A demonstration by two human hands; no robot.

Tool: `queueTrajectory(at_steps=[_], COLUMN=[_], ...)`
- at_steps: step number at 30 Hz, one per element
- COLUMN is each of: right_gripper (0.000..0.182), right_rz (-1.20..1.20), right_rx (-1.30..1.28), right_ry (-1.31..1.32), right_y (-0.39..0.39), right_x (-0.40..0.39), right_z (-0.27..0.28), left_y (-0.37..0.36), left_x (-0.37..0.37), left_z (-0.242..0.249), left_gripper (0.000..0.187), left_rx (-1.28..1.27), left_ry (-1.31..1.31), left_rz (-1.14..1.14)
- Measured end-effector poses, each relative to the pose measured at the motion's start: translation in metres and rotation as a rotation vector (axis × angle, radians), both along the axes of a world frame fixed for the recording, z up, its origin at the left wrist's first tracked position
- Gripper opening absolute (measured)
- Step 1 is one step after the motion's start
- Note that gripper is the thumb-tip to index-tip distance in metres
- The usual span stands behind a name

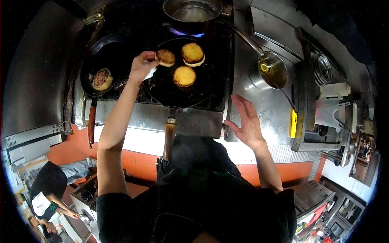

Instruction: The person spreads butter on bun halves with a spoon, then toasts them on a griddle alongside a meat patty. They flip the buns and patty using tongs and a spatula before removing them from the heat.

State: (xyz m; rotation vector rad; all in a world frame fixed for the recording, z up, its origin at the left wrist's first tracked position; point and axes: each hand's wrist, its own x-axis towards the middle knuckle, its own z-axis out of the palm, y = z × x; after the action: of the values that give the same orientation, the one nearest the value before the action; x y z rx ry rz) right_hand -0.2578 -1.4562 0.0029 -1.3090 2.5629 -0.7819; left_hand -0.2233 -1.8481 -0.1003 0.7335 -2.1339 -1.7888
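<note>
My left hand (144, 67) pinches a browned bun half (165, 58) above the left side of a black frying pan (186, 96). Something white (150, 73), perhaps folded paper or cloth, shows under its fingers. Two toasted bun halves lie in the pan: one toasted bun half (192, 54) towards the back, another toasted bun half (184, 76) nearer to me. The pan's wooden handle (170, 135) points at my body. Over the front of the steel counter (259, 117), my right hand (245, 124) is open with fingers apart, holding nothing.
Left, a second pan (86, 83) contains a browned patty-like piece (102, 79). A pot of liquid (193, 11) stands over a blue flame (186, 32). On the right are a pot of yellow liquid (272, 71) and a yellow-handled utensil (293, 123). Another person (48, 184) works lower left.
</note>
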Motion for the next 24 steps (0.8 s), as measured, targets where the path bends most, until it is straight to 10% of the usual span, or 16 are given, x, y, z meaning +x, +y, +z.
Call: queueTrajectory(at_steps=[1, 4, 24], right_gripper=[0.072, 0.072, 0.045], right_rz=[-0.004, -0.014, -0.042], right_rx=[0.005, 0.026, -0.192], right_ry=[0.013, 0.026, 0.069], right_y=[0.001, 0.004, -0.03], right_x=[0.002, 0.007, 0.007], right_z=[0.0, -0.005, -0.01], left_y=[0.002, 0.011, 0.113], left_x=[0.012, 0.026, 0.025], left_z=[0.0, 0.031, 0.092], left_gripper=[0.035, 0.03, 0.069], left_rx=[-0.518, -0.744, -1.157], left_ry=[-0.101, -0.334, -0.184], left_rz=[0.045, 0.053, -0.223])
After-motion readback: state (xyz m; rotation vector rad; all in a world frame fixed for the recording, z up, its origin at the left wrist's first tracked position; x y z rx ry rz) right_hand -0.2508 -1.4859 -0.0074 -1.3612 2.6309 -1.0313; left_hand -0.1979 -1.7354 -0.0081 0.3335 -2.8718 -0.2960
